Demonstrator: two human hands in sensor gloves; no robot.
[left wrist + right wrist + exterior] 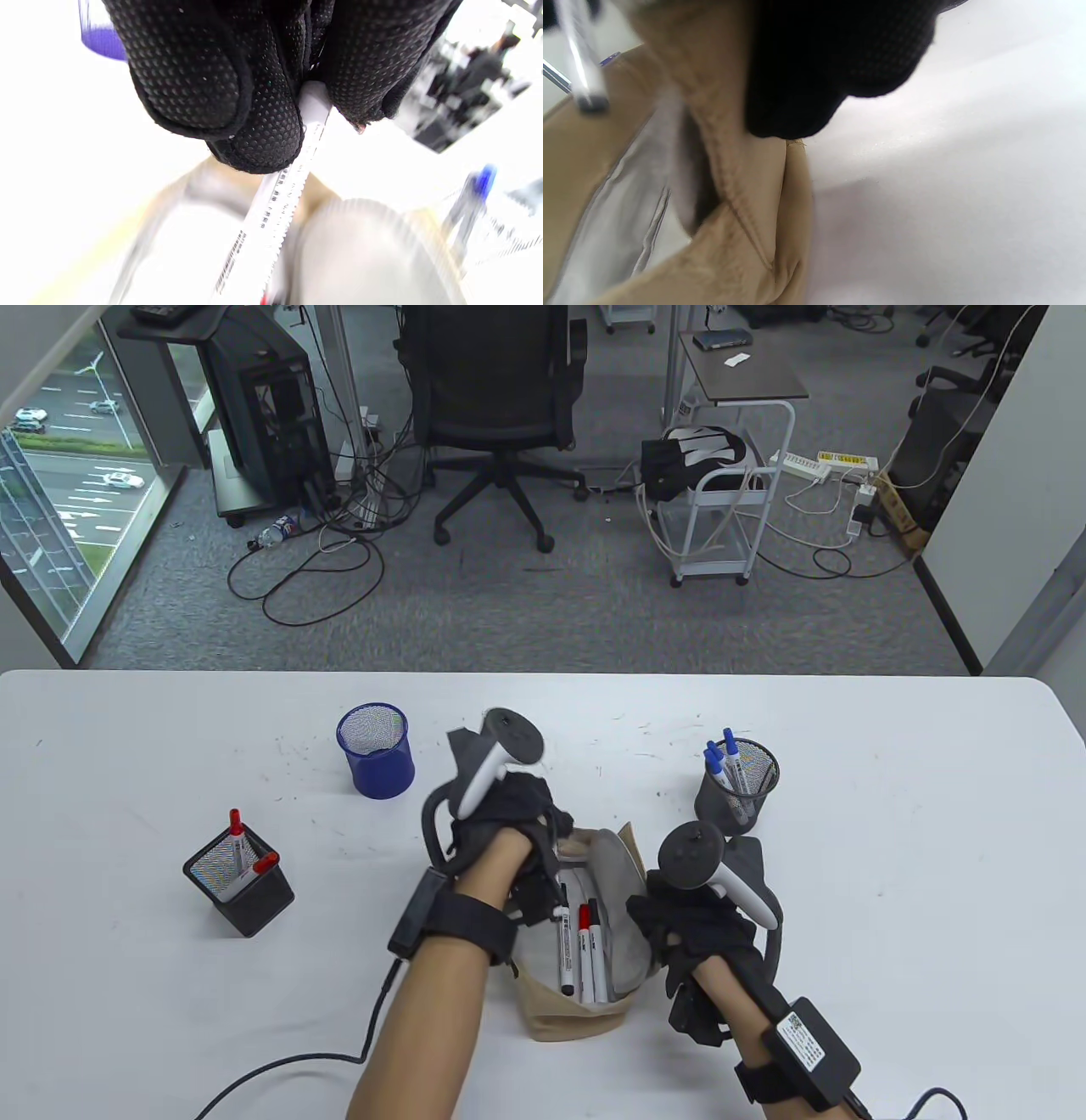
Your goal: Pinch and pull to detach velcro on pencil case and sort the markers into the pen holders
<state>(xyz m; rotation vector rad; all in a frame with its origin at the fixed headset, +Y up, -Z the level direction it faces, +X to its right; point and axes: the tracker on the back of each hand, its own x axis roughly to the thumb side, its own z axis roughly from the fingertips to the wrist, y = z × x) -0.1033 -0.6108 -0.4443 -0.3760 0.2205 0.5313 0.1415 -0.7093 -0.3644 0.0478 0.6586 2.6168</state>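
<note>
The beige pencil case (570, 1018) lies open near the table's front edge, flap folded back. My left hand (543, 891) reaches into it and pinches a white marker with a black end (565, 942); in the left wrist view my fingertips (271, 140) squeeze its barrel (284, 195). A red-capped marker (585, 937) and a black-capped marker (599, 950) lie inside beside it. My right hand (657, 920) grips the case's right edge; in the right wrist view a gloved finger (831, 63) presses on the beige fabric (746, 190).
An empty blue mesh cup (373, 751) stands back left. A black round mesh cup (736, 802) at the right holds blue-capped markers. A black square holder (239, 891) at the left holds red-capped markers. Cables trail off both wrists at the front edge.
</note>
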